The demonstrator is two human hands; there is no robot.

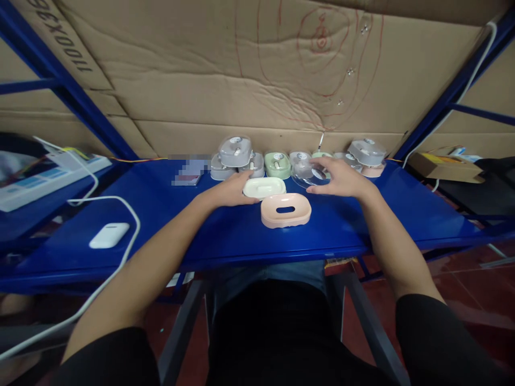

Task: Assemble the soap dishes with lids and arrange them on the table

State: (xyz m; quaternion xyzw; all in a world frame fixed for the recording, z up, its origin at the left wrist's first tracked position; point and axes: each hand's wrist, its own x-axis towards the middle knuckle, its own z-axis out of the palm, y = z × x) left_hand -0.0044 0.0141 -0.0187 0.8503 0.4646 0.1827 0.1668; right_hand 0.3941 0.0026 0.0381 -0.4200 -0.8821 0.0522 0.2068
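My left hand (231, 190) is closed around the left end of a small white oval soap dish tray (264, 188), thumb in front and fingers behind. Just in front of that tray, a peach-coloured oval soap dish base (285, 219) with a slot in its middle sits on the blue table. On the other side, my right hand (341, 178) curves round a clear plastic lid (308, 179), with the thumb low and the fingers over it. A green lidded soap box (277, 165) stands behind, between the two hands.
Grey lidded soap boxes (236, 151) are stacked at the back left, and more (366, 151) at the back right. A white earphone case (109, 235) and a white cable (134, 209) lie on the left. Cardboard (193, 69) walls off the back.
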